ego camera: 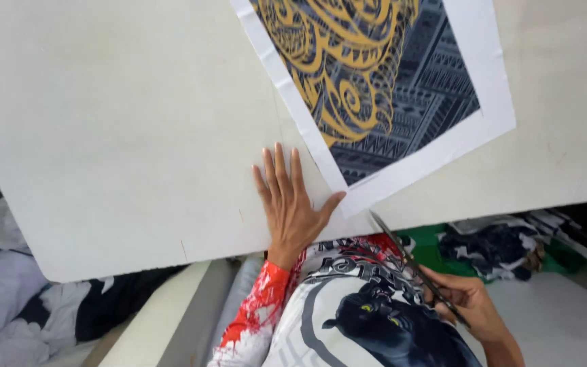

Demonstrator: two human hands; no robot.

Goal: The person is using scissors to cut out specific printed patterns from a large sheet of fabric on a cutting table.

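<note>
flat left hand (292, 204) beside patterned fabric (375, 88)

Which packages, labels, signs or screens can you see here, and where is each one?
None in view. Nearest is a printed fabric sheet at the top of the white table: white-bordered, gold swirls on dark blue geometric pattern.
Left hand lies flat beside it.
Right hand holds scissors.
</note>
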